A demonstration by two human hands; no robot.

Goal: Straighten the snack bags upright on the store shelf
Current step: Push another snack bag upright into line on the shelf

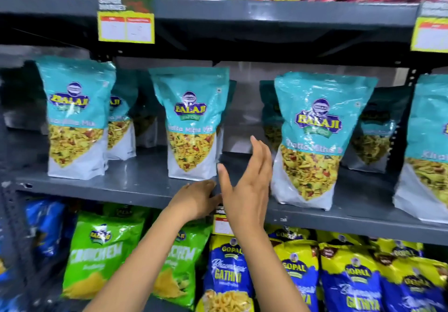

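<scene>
Here three teal bags (191, 123) stand upright along the shelf (135, 185). The right hand (247, 185) hovers open between two, empty; the left hand (196, 200) seemingly rests on the edge, holding nothing.

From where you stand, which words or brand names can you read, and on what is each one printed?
"BALAJI": teal bags, middle shelf.
"Khatta Mitha", partly legible: right teal bag.
"GOPAL" and "GATHIYA": blue-yellow bags, lower shelf.
"BALAJI": green bags; the big word is blurred.
Price tags: too blurred to read.
</scene>
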